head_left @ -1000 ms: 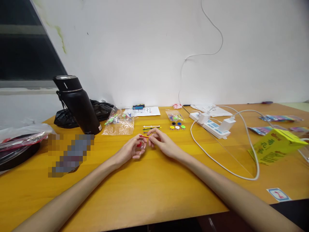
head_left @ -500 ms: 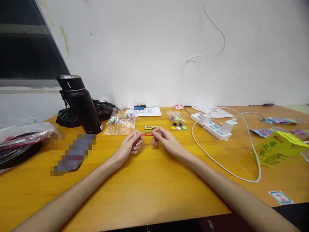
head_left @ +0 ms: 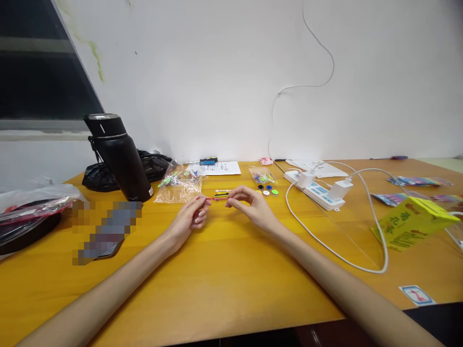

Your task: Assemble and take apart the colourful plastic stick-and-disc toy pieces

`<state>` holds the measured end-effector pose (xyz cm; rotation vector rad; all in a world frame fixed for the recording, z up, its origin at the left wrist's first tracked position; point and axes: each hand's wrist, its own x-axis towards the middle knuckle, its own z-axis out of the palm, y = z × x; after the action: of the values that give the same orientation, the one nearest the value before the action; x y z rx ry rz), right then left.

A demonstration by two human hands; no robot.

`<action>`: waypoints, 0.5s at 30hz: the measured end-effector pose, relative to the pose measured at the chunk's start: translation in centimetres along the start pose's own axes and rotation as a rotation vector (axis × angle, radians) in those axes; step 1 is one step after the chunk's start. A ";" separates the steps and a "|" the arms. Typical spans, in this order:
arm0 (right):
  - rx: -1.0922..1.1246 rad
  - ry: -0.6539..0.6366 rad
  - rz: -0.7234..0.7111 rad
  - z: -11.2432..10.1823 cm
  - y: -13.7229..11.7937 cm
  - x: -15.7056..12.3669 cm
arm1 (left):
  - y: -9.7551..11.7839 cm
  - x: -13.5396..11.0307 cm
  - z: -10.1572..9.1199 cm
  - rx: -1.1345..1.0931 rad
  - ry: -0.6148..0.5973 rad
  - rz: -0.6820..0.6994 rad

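A thin red plastic arrow (head_left: pixel 217 198) lies level between my two hands. My left hand (head_left: pixel 191 213) pinches one end between thumb and forefinger, its other fingers curled. My right hand (head_left: pixel 249 205) has thumb and forefinger closed at the opposite end. Just beyond the red arrow, a white arrow (head_left: pixel 222 191) and darker, yellowish arrows lie side by side on the table, partly covered by my fingers. To the right of them are small round discs, among them a blue disc (head_left: pixel 268 187), a white disc (head_left: pixel 266 193) and a green disc (head_left: pixel 275 192).
A black bottle (head_left: pixel 125 161) and a pixelated flat object (head_left: pixel 112 231) are at left. Clear bags of small parts, one a crinkled bag (head_left: pixel 177 190), lie at the back near a screwdriver (head_left: pixel 209 161). A power strip (head_left: pixel 320 193) with looping white cable and a yellow carton (head_left: pixel 412 221) occupy the right.
The red arrow and both hands have shifted slightly; my right hand has lifted a little, its fingers more arched. My left hand has moved slightly left. The view has shifted slightly.
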<state>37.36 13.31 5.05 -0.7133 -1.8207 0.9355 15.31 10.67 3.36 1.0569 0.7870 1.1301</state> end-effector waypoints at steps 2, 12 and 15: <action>-0.080 0.016 -0.049 -0.2 -0.3 -0.1 | 0.0 0.1 0.0 0.003 0.019 0.003; -0.157 0.308 -0.083 -0.7 0.2 0.2 | -0.7 0.0 0.1 0.158 -0.089 -0.001; -0.053 0.417 -0.049 -1.3 0.4 0.6 | -1.1 0.1 0.1 0.226 -0.118 0.001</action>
<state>38.38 14.38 5.30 -0.8246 -1.4896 0.6502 15.81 10.60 2.39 1.3009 0.8337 0.9856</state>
